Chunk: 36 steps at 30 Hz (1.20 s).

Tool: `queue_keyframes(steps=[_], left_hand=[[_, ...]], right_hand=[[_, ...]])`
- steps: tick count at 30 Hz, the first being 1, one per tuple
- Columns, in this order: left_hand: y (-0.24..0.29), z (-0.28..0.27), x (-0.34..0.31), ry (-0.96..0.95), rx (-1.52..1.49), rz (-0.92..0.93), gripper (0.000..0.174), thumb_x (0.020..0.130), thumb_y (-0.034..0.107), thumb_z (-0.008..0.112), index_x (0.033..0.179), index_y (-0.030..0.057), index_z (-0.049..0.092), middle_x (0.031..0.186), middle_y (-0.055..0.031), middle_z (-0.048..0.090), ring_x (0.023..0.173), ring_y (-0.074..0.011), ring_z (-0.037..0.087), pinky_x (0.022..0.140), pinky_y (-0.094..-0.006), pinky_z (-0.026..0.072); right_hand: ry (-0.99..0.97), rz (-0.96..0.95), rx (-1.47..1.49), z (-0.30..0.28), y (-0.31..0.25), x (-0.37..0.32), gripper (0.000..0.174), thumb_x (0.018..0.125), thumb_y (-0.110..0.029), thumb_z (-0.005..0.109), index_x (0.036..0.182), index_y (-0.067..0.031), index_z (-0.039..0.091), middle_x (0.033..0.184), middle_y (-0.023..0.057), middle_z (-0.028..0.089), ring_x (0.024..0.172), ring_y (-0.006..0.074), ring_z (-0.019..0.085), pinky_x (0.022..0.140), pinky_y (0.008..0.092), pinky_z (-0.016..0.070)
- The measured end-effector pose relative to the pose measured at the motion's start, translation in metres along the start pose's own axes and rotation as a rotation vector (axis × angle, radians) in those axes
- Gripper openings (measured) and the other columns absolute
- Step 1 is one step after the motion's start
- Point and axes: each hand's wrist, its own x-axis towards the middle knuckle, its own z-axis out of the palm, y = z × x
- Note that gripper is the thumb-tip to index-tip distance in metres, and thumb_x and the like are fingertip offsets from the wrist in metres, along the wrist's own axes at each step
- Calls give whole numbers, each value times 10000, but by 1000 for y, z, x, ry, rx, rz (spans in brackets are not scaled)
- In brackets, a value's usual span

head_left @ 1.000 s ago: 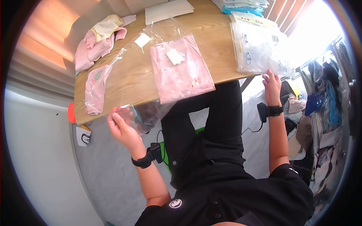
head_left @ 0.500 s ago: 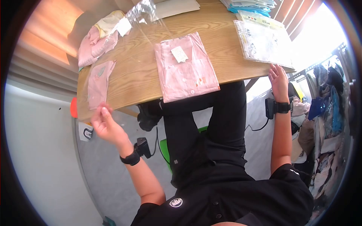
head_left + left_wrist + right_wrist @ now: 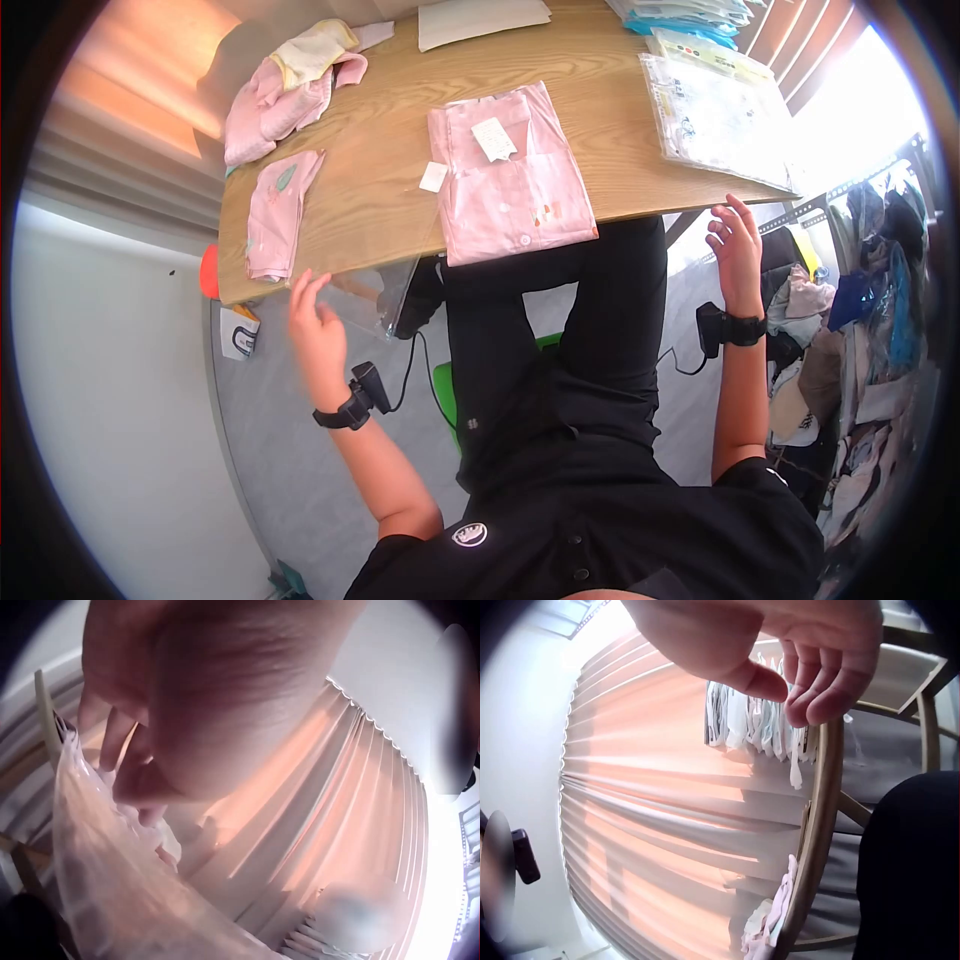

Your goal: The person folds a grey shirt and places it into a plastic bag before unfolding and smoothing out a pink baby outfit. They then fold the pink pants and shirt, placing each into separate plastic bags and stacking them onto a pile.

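Note:
My left hand (image 3: pixel 318 335), fingers fairly straight, is at the front left table edge. Beside its fingertips a clear plastic bag (image 3: pixel 385 300) drapes over the edge; in the left wrist view the plastic sheet (image 3: pixel 135 870) runs right under the fingers. A white tag (image 3: pixel 433 177) lies on the table by a folded pink garment (image 3: pixel 500 215) with buttons and a paper tag (image 3: pixel 493 139). A smaller folded pink piece (image 3: pixel 275 225) lies at the left. My right hand (image 3: pixel 735 250) hangs with loosely bent fingers by the front right edge, holding nothing.
Crumpled pink and cream clothes (image 3: pixel 290 90) sit at the back left of the wooden table (image 3: pixel 390 120). Printed clear bags (image 3: pixel 720 115) lie at the right, a white sheet (image 3: pixel 485 22) at the back. A rack of bagged clothes (image 3: pixel 870 290) stands at the right.
The left hand pulled the plastic bag up and left, then came back right and straightened its fingers. The bag and its white tag came down beside the pink garment. The right hand stayed near the right edge.

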Motion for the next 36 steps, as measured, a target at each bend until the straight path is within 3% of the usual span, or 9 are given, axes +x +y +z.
queue_keyframes(steps=[7,11,13,16,19,25,28,31,36], left_hand=[[66,29,19,-219,-44,211,435,882,149,650,1290,42,542,1404,-216,485,1308,-387,455,1088,-434,374],[81,56,97,-441,-178,417,541,886,251,675,1345,28,498,1420,-239,463,1325,-374,445,1100,-438,364],[86,78,143,-579,-224,335,644,892,368,663,1399,24,465,1466,-252,419,1373,-400,389,1122,-436,343],[89,111,165,-565,188,234,713,912,450,631,1463,55,412,1524,-264,337,1420,-379,334,1143,-415,309],[103,110,151,-601,343,232,773,880,557,599,1495,137,392,1541,-239,329,1453,-427,243,1156,-513,271],[69,108,151,-568,56,402,530,876,329,635,1369,145,570,1515,-241,373,1415,-406,333,1130,-544,298],[67,92,150,-659,-85,507,468,824,71,624,1292,71,623,1450,-255,454,1287,-378,505,1095,-416,369],[80,81,143,-625,-103,544,346,772,10,615,1111,32,680,1275,-217,606,1096,-372,618,987,-413,450],[88,87,117,-360,-62,606,91,780,32,635,846,-20,601,938,-182,653,911,-382,625,787,-440,483]], right_hand=[[-333,-48,-198,52,-11,-12,230,944,-86,594,1168,-38,572,1004,55,646,862,105,613,730,236,496],[-670,-191,-483,116,-32,18,257,908,-89,649,1143,-1,591,1017,76,662,943,133,640,799,266,517],[-849,-356,-640,157,-37,45,309,904,-116,660,1177,13,595,1064,97,675,1013,177,649,876,296,520],[-1018,-439,-857,217,-35,87,403,904,-118,661,1276,-16,548,1218,112,616,1185,187,573,981,330,474],[-1051,-586,-1074,252,-11,133,549,866,-215,706,1347,-42,505,1313,159,560,1257,241,519,1024,363,446],[-1088,-519,-1399,282,4,160,736,775,-334,774,1378,-47,464,1374,183,503,1226,310,516,1023,381,438],[-1122,-451,-1475,282,-5,160,697,770,-334,779,1333,-35,496,1343,182,525,1203,301,529,999,378,449],[-1127,-393,-1464,271,-8,162,684,758,-349,789,1294,-21,518,1270,176,574,1148,297,563,961,377,463],[-1034,-285,-1504,247,-19,148,665,754,-365,783,1249,6,540,1121,174,645,996,287,620,866,360,488]])
